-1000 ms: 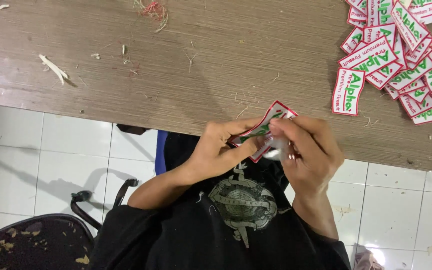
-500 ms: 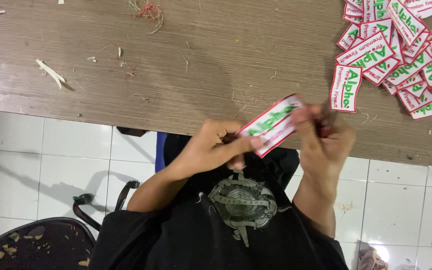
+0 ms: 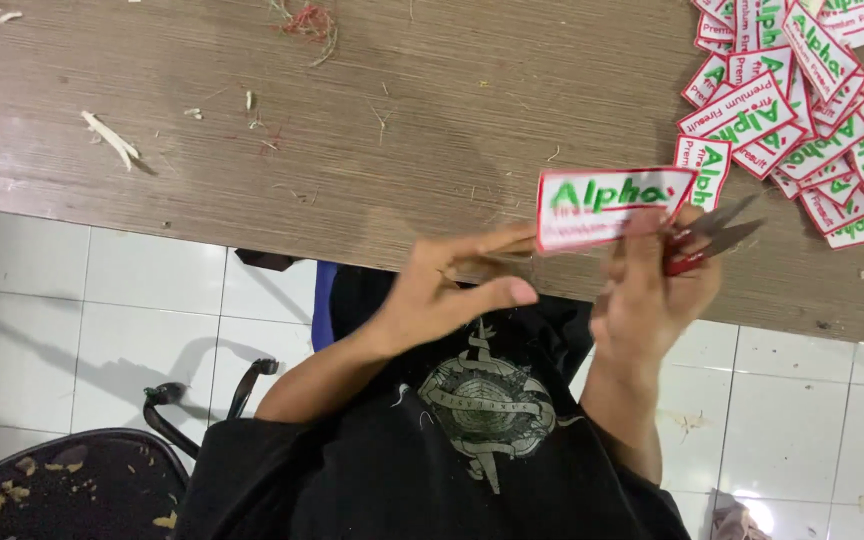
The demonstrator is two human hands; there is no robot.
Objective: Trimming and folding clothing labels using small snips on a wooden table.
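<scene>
Left hand (image 3: 452, 290) pinches an embroidered patch (image 3: 607, 207) above the table (image 3: 352, 130) edge; right hand (image 3: 652, 290) clamps thread snips (image 3: 712, 235) (blades apart), which could nick the fabric or fingers.

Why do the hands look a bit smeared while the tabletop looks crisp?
Head view: motion blur softens the left hand, the right hand, the white patch they hold and the small snips; the wooden table and the heap of patches stay sharp. Soft shadows fall on the floor tiles, with no strong glare.
</scene>
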